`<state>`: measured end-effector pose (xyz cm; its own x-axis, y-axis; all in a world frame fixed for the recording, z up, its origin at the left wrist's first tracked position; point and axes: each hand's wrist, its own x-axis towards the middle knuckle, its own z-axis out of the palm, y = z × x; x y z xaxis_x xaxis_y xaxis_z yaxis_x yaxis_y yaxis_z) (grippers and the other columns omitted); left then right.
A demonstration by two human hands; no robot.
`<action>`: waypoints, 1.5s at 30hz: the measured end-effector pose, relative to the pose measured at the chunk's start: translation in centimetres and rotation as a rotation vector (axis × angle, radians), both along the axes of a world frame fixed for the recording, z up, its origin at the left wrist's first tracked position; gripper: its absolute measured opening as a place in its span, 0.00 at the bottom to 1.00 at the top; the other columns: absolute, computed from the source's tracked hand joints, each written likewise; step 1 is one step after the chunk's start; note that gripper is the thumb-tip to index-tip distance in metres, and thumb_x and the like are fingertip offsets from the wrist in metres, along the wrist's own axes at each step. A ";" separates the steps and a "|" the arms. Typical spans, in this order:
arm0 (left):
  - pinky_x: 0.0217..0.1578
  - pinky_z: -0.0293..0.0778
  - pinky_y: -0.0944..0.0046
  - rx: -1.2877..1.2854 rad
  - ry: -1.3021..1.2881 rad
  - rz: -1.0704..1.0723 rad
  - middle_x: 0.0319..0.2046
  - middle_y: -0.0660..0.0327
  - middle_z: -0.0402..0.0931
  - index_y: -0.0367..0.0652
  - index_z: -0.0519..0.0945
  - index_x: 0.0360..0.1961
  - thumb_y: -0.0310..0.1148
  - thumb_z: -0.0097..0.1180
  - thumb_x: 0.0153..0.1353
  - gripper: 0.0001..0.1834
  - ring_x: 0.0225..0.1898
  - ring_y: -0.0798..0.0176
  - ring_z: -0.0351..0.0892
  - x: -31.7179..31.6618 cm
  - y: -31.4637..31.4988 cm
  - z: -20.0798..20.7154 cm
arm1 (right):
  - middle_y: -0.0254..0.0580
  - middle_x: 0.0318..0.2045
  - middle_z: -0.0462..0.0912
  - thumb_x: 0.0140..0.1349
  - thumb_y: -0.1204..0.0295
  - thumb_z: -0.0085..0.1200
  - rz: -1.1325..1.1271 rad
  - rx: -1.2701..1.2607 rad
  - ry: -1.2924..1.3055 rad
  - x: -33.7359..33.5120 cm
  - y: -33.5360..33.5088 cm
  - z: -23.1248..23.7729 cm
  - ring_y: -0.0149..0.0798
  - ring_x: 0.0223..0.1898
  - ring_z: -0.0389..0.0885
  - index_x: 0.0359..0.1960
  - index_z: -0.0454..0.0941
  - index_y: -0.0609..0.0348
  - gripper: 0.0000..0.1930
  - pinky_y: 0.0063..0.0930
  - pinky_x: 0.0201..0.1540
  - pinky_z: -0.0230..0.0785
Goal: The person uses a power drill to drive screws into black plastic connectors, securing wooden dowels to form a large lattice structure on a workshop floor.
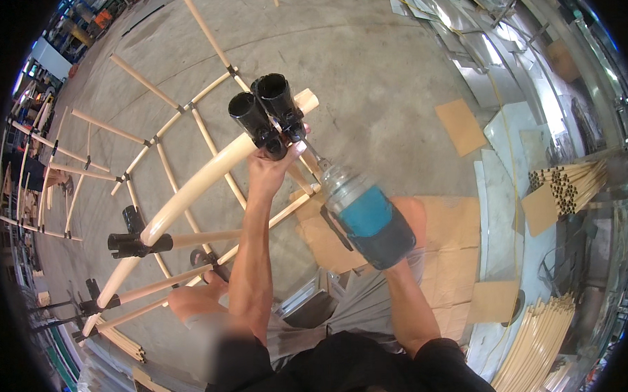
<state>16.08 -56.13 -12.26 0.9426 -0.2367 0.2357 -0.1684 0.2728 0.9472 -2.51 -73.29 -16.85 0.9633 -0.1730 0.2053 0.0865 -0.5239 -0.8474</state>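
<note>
Left hand [279, 158] grips the black connector [270, 114]; right hand [392, 259], seemingly clenched, raises the drill [367, 218].

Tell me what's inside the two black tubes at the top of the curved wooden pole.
Both black tubes look hollow at their open mouths, only dark interior showing. Deeper down cannot be seen. The left hand grips the curved wooden pole just below, covering the joint.

Black short-sleeved shirt, grey shorts, bare forearms.
</note>
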 end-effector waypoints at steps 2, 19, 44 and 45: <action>0.56 0.75 0.58 0.056 0.016 0.003 0.49 0.55 0.81 0.34 0.76 0.53 0.18 0.64 0.55 0.22 0.50 0.59 0.81 0.0 0.3 0.0 | 0.51 0.50 0.78 0.53 0.66 0.65 -0.030 0.072 -0.002 -0.1 -0.2 0.5 0.52 0.54 0.76 0.56 0.72 0.58 0.28 0.41 0.57 0.68; 0.58 0.73 0.62 0.106 0.094 -0.063 0.49 0.58 0.81 0.35 0.77 0.53 0.23 0.66 0.57 0.21 0.52 0.65 0.80 0.0 0.7 0.4 | 0.48 0.47 0.79 0.49 0.68 0.66 0.038 0.144 -0.032 2.2 0.0 -0.4 0.52 0.50 0.76 0.49 0.76 0.56 0.24 0.44 0.54 0.68; 0.19 0.73 0.69 0.986 0.035 -0.057 0.25 0.62 0.82 0.38 0.83 0.39 0.44 0.72 0.47 0.23 0.19 0.69 0.79 0.9 2.8 14.6 | 0.44 0.39 0.80 0.48 0.69 0.66 0.033 -0.029 -0.183 4.5 -0.2 -0.8 0.49 0.43 0.76 0.40 0.81 0.52 0.15 0.42 0.47 0.68; 0.17 0.71 0.70 0.990 0.057 -0.059 0.25 0.63 0.81 0.39 0.84 0.38 0.43 0.72 0.47 0.22 0.18 0.69 0.77 0.9 2.7 14.7 | 0.44 0.39 0.80 0.49 0.69 0.66 0.012 -0.022 -0.172 4.4 0.1 -0.5 0.49 0.42 0.76 0.40 0.81 0.52 0.15 0.42 0.46 0.68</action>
<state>16.99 -53.47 2.49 0.9268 -0.3490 -0.1387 -0.1272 -0.6391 0.7585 1.90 -73.17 -17.34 0.9156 -0.1549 0.3710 0.2359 -0.5402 -0.8078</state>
